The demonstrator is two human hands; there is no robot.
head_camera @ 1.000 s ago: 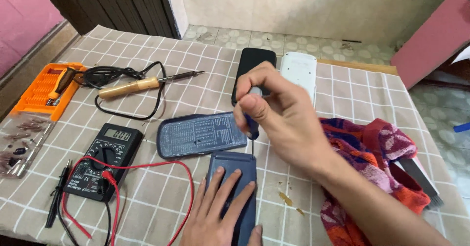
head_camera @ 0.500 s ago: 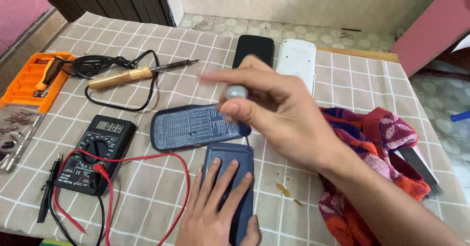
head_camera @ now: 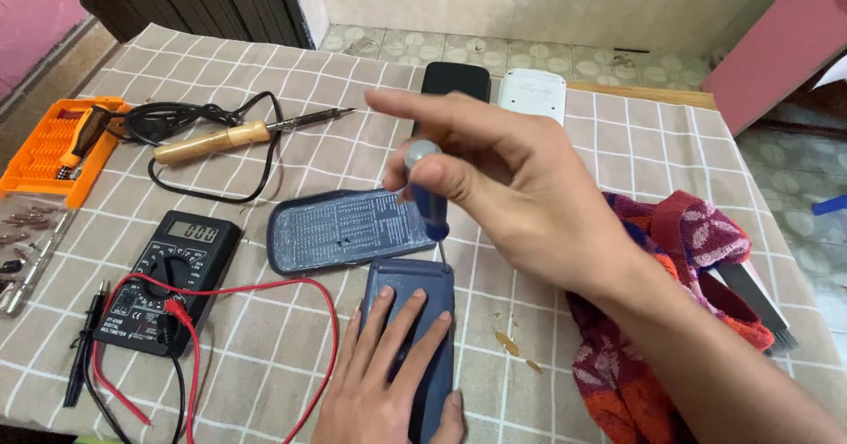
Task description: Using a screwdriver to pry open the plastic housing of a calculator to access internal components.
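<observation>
Our right hand (head_camera: 520, 188) covers most of the small blue-handled screwdriver (head_camera: 428, 192) it pinches upright; only the grey cap, part of the handle and the thin shaft show, and the tip meets the far edge of a dark blue device casing (head_camera: 432, 289). Our left hand (head_camera: 388, 373) lies flat with fingers spread on that casing, hiding most of its face; the casing's near end and the hand's wrist are cut off by the picture's bottom edge, at the table's near edge.

The checked tablecloth (head_camera: 600, 144) shows bare room to the right of the casing and along the far side. Just beyond the casing, touching or nearly so, lies a detached blue keypad panel (head_camera: 344, 228). Left of it sits a black multimeter (head_camera: 168, 276), its red lead (head_camera: 309, 289) looping close to our left hand. Near the far left corner are a wooden-handled soldering iron (head_camera: 221, 139) and an orange bit tray (head_camera: 53, 148). A black phone (head_camera: 454, 80) and a white device (head_camera: 531, 91), both partly hidden by our right hand, lie at the far edge. A red patterned cloth (head_camera: 679, 241) is bunched under our right forearm.
</observation>
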